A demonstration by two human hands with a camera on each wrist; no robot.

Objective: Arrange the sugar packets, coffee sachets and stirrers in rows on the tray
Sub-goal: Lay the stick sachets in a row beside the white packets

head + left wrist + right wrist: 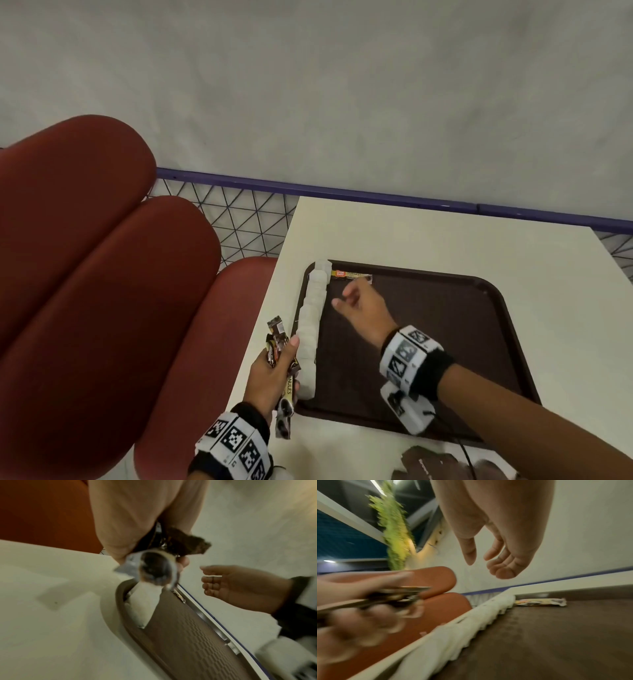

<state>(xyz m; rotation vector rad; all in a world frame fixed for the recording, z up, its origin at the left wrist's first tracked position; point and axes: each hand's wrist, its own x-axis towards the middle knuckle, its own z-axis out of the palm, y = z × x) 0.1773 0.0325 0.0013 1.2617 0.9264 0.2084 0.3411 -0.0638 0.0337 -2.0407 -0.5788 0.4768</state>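
Left hand (274, 373) gripped a bundle of sachets (278, 337) over the tabletop (428, 236), just off the tray's (445, 342) left rim. Right hand (364, 303) was released, fingers loosely spread, holding nothing, hovering above the tray floor between the far edge and the bundle.

On the tray: row of white sugar packets (311, 325) lay overlapped along the left edge, front to back. One sachet (351, 275) lay flat at the far edge, its end touching or just beside the top of the sugar row; couldn't tell which. No stirrers identifiable in any view. Brown crumpled thing (424, 466) sat on the tabletop at the near edge; couldn't identify it.

Judgement: sugar row done, sachet row just started, right hand likely headed for the next sachet.

Risks:
- Bundle fanned out and loosely stacked; pulling one could drag out neighbours onto the tabletop or the red seat (102, 274).
- Left hand sat just beside the sugar row's near end; a bump would shove the overlapped packets out of line.
- Placed sachet is light; a brush while setting the next one would skew it.
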